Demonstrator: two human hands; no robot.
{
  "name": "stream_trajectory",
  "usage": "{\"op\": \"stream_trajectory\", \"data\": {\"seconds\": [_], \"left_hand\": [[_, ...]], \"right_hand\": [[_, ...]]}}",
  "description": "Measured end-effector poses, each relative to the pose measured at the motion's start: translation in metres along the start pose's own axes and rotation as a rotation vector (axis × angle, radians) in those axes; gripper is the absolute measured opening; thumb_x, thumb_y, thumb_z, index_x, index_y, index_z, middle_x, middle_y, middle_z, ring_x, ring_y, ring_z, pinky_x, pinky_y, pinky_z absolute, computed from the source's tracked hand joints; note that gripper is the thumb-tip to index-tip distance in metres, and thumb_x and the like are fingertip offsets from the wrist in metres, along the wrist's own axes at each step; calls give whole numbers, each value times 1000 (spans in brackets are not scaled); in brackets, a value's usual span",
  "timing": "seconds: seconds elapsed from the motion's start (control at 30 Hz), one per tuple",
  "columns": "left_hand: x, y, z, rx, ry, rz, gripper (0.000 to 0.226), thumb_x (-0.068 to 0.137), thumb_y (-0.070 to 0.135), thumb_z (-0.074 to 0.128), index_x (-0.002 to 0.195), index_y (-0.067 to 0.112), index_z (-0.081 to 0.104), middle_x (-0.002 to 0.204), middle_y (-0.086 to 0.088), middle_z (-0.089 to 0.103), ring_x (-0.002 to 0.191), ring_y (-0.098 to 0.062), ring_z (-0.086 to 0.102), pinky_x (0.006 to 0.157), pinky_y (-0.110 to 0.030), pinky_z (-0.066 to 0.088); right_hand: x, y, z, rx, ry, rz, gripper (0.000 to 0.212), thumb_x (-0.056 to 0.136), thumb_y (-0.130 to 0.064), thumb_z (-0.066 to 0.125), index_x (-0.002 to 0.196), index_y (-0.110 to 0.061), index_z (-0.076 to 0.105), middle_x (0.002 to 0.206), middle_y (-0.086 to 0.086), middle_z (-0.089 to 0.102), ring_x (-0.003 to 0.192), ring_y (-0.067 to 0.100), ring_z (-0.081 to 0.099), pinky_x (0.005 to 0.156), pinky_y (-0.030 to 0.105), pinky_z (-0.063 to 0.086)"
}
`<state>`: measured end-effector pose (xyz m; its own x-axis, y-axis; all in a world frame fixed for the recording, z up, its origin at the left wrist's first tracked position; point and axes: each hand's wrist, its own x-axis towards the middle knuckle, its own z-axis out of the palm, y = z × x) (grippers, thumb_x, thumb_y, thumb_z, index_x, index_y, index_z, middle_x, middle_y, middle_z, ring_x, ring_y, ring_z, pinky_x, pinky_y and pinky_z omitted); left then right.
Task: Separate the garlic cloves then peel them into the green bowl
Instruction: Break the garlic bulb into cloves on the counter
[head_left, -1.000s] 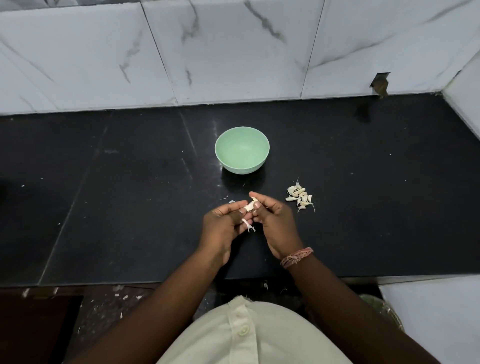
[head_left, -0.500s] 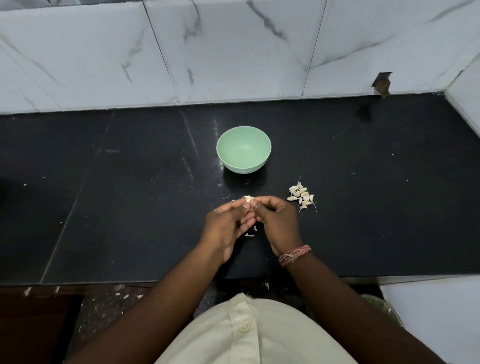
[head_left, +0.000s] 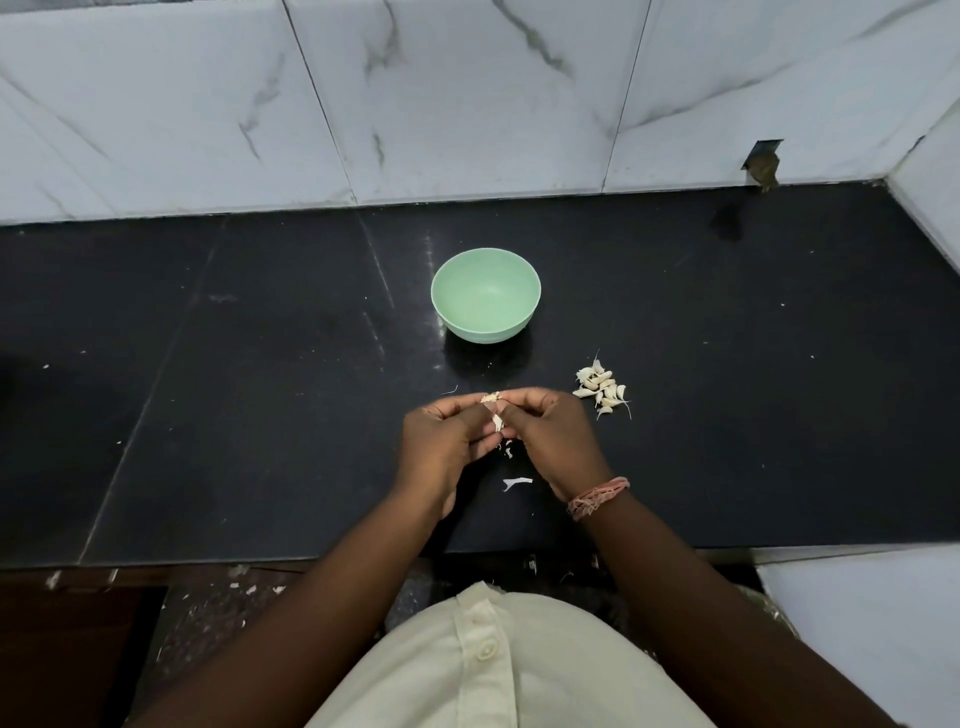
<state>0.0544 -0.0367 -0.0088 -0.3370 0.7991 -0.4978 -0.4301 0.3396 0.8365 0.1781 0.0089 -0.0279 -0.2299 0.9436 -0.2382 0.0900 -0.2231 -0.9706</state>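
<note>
Both hands meet over the black tabletop (head_left: 260, 415): the left hand (head_left: 447, 447) and the right hand (head_left: 550, 441) each pinch a small garlic clove (head_left: 491, 399) between curled fingertips, apparently stripping its skin. Bits of papery peel (head_left: 517, 483) lie just below the hands, nearer the person. Just beyond the right hand, to its outer side, sits a small pile of separated cloves (head_left: 602, 389), which look unpeeled. Farther ahead of the hands stands the green bowl (head_left: 485, 332), and nothing shows inside it. Judging from this, separating is largely done, while peeling has barely begun: the pile remains, and no clove has reached the bowl.
</note>
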Motion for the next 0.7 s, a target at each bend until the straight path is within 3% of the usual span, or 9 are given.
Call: {"op": "stream_trajectory", "data": {"seconds": [0.13, 0.27, 0.4, 0.53, 0.7], "left_hand": [[-1, -2, 4, -26, -12, 43, 17, 91, 3, 71, 108, -2, 70, 92, -19, 76, 81, -22, 74, 75, -31, 62], [4, -4, 4, -18, 124, 84, 7, 95, 3, 66, 97, 0, 72, 81, -16, 75, 74, -22, 73, 63, -25, 58], [8, -7, 5, -18, 169, 94, 7, 92, 3, 70, 96, 2, 76, 83, -16, 75, 76, -22, 69, 77, -35, 60], [13, -12, 3, 50, 179, 114, 8, 92, 4, 70, 90, 5, 78, 79, -17, 74, 72, -24, 66, 72, -34, 58], [15, -12, 2, 54, 188, 63, 12, 94, 4, 67, 87, 6, 77, 77, -15, 73, 68, -21, 67, 74, -36, 60]], "right_hand": [[-1, 1, 4, -222, 32, -113, 13, 93, -8, 66, 96, -12, 78, 86, 2, 78, 79, 12, 75, 75, 31, 62], [-6, 6, 16, -355, 93, -186, 7, 87, -18, 75, 93, -20, 77, 96, -4, 71, 83, 5, 70, 80, 34, 60], [-8, 3, 17, -230, 103, -154, 9, 89, -11, 72, 96, -14, 77, 88, -1, 76, 80, 10, 74, 79, 35, 61], [-8, 2, 18, -133, 87, -106, 13, 94, -1, 66, 96, -8, 77, 77, 3, 77, 72, 16, 76, 73, 33, 63], [-7, -4, 15, 35, 26, 12, 13, 95, 4, 64, 96, -1, 76, 81, 19, 76, 70, 20, 73, 71, 31, 62]]}}
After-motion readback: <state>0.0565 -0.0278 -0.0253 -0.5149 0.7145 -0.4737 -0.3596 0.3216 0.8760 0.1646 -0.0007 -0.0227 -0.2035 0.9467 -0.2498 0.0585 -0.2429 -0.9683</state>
